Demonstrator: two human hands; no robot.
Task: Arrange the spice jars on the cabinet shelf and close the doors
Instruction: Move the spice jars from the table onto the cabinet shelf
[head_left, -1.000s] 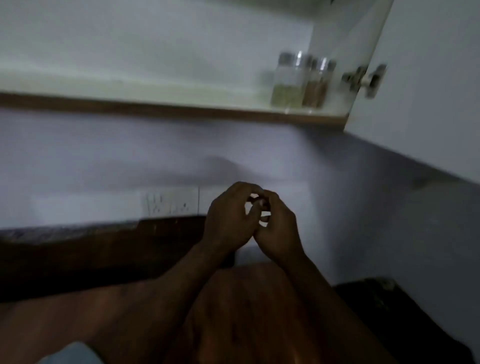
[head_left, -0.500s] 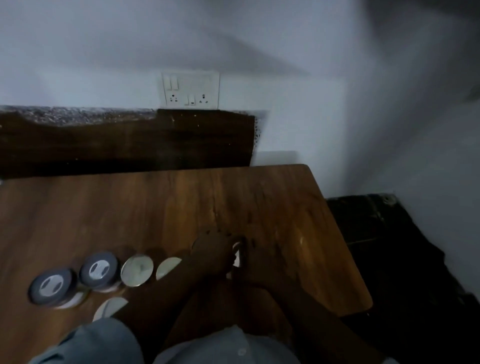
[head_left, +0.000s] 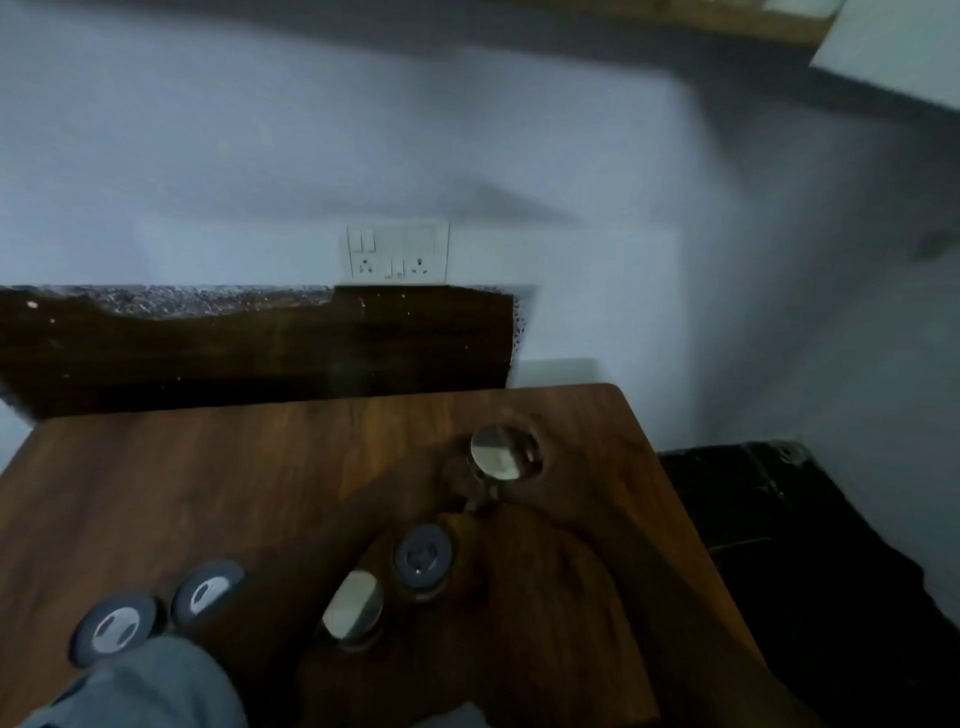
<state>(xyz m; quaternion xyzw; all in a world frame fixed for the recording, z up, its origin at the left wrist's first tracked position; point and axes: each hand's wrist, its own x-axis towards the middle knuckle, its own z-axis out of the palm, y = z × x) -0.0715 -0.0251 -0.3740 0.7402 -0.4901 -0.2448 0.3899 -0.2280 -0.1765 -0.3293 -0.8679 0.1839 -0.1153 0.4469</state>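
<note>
My right hand (head_left: 537, 486) grips the silver-lidded glass spice jar (head_left: 500, 451), likely rigid, slippery and breakable, best held round its body; my blurred left hand (head_left: 454, 491) is unreadable.

From my remote seat, the tabletop (head_left: 208, 467) fills the lower half of the view. Its back edge sits against a panel (head_left: 260, 353) on the wall, and a wall socket (head_left: 397, 252) is just above that panel. Near the front left, the leftmost jar (head_left: 114, 630) stands just beside the second jar (head_left: 208, 592), which is to its right and slightly farther back. A sleeve (head_left: 145, 686) lies in front of both. Well to the right, the third jar (head_left: 353, 605) stands near the fourth jar (head_left: 422, 558), which is behind it and to its right. Farther back and right is the far jar (head_left: 501, 452), between the left hand (head_left: 457, 486) and the right hand (head_left: 550, 488). The blur hides their grip. A cabinet door (head_left: 893, 47) hangs at the upper right.
</note>
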